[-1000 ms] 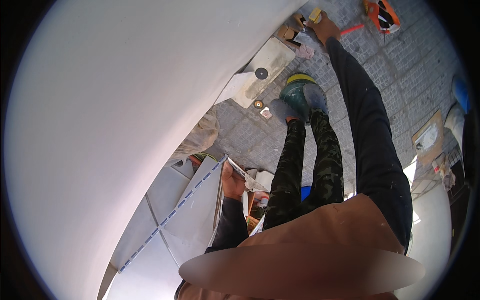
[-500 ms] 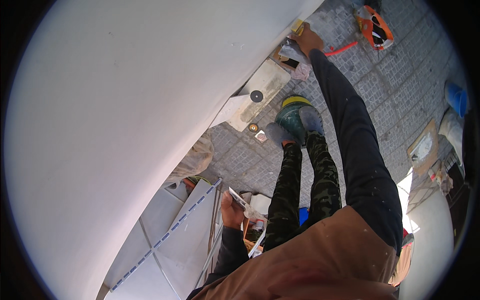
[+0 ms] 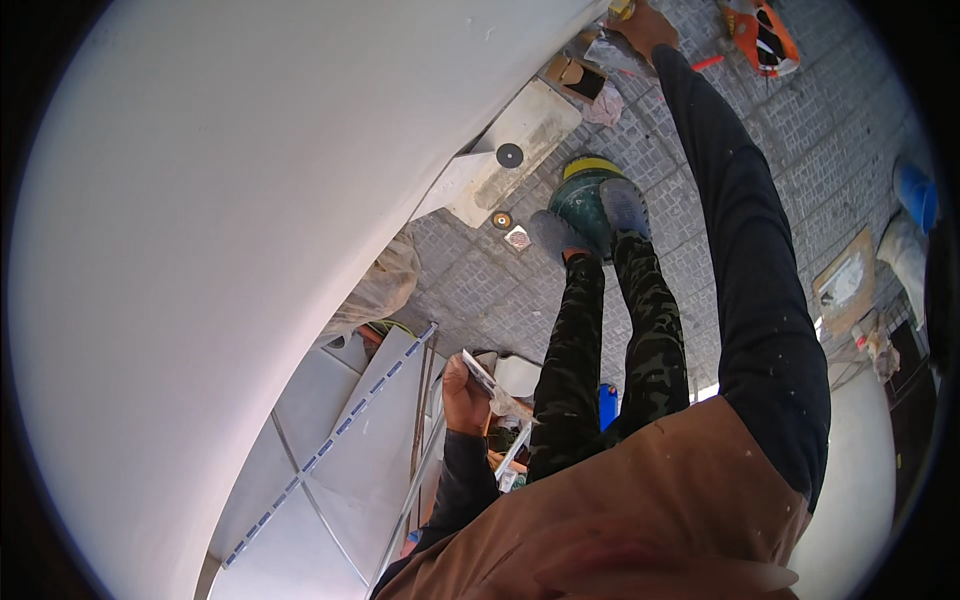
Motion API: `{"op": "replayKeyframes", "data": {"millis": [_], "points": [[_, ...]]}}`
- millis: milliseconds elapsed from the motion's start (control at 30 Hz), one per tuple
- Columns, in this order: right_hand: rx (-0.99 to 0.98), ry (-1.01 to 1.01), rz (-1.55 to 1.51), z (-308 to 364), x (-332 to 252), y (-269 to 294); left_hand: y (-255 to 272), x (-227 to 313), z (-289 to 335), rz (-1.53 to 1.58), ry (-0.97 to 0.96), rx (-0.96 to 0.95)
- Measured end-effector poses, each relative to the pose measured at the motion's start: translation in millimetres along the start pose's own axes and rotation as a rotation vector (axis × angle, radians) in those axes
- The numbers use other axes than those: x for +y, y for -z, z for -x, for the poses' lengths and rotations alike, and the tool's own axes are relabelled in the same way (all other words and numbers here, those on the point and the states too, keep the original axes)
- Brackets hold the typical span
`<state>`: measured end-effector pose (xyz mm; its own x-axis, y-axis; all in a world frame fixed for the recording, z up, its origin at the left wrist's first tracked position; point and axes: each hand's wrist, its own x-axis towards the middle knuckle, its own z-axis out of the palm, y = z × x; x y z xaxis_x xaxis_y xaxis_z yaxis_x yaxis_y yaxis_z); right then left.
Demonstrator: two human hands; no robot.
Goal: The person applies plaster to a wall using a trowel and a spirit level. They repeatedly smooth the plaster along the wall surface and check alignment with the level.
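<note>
At the far top, my right hand [image 3: 645,30] is closed around a small yellow block-like tool [image 3: 621,9], close against the big white curved surface [image 3: 250,200]. The picture's edge cuts off part of that tool. Just below this hand is a greyish, plastic-looking piece [image 3: 612,54]; I cannot tell whether it touches the hand. Lower and nearer my body, my left hand [image 3: 464,400] grips a thin flat plate [image 3: 478,370] with a pale edge. Some whitish material shows beside the plate.
My feet stand on a green drum [image 3: 577,203] with a yellow band. On the paving lie a pale board [image 3: 520,130], a black disc [image 3: 509,155], an open cardboard box [image 3: 576,78] and an orange bag [image 3: 762,40]. A blue-dashed bar [image 3: 330,446] crosses white panels at lower left.
My right hand has moved farther up and right with the yellow tool. My left hand keeps its grip on the plate. The view has shifted slightly.
</note>
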<state>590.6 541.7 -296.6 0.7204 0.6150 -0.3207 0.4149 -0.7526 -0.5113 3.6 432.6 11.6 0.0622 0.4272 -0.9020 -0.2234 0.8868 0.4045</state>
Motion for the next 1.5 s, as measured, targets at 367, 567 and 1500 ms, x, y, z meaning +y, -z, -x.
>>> {"op": "replayKeyframes", "data": {"millis": [367,567,1500], "points": [[0.005,0.013,0.069,-6,-1,-12,5,6,-3,-0.028,-0.017,-0.013],[-0.137,-0.179,-0.058,33,11,6,-2,7,-3,0.018,-0.071,-0.057],[-0.802,0.723,-1.231,456,-412,658,-163,339,491,0.141,-1.732,-0.294]]}}
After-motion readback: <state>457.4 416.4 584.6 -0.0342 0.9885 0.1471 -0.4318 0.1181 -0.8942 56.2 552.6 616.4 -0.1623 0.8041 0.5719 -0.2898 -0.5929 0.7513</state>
